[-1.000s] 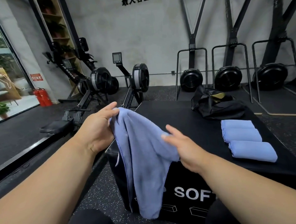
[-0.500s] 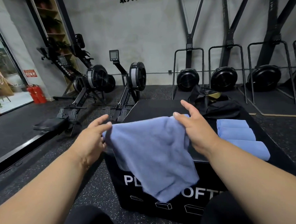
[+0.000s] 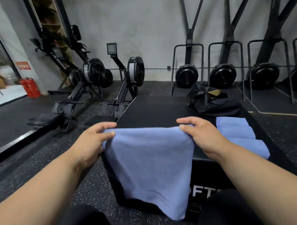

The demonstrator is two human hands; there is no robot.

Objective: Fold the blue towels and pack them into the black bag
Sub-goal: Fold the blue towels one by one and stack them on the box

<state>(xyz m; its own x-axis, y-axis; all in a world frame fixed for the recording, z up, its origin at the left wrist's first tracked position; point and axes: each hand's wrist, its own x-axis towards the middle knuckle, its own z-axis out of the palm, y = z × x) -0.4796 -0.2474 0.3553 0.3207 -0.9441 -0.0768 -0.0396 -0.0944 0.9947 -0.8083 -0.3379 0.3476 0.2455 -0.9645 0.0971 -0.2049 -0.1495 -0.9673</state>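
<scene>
Hands hold a blue towel stretched by its top edge over the near edge of a black foam box. The left hand pinches the left corner, the right hand pinches the right corner, and the cloth hangs down unfolded. Three folded towels lie in a row on the box to the right. Behind them sits the black bag, with no towel visibly packed. Folding seems well underway, packing not yet begun
</scene>
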